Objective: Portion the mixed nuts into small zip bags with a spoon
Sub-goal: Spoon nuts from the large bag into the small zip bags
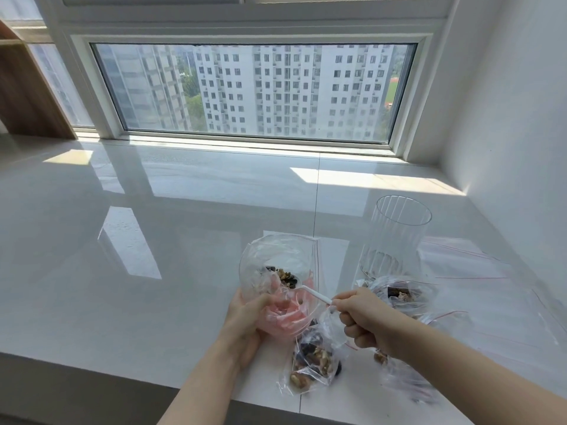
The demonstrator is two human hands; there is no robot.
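Observation:
My left hand (245, 317) grips a clear zip bag (276, 262) from below and holds its mouth open. My right hand (365, 317) pinches the handle of a white plastic spoon (313, 292). The spoon's bowl is inside the bag's mouth, loaded with mixed nuts (285, 277). A filled small bag of nuts (313, 360) lies on the counter just below my hands. Another bag with nuts (399, 294) lies to the right, behind my right hand. A third bag (405, 378) sits partly hidden under my right forearm.
A ribbed clear glass jar (392, 237) stands at the right, with almost nothing in it. Flat empty zip bags (460, 259) with red seals lie beside it. The white glossy counter (153, 240) runs to a window; a wall closes the right side.

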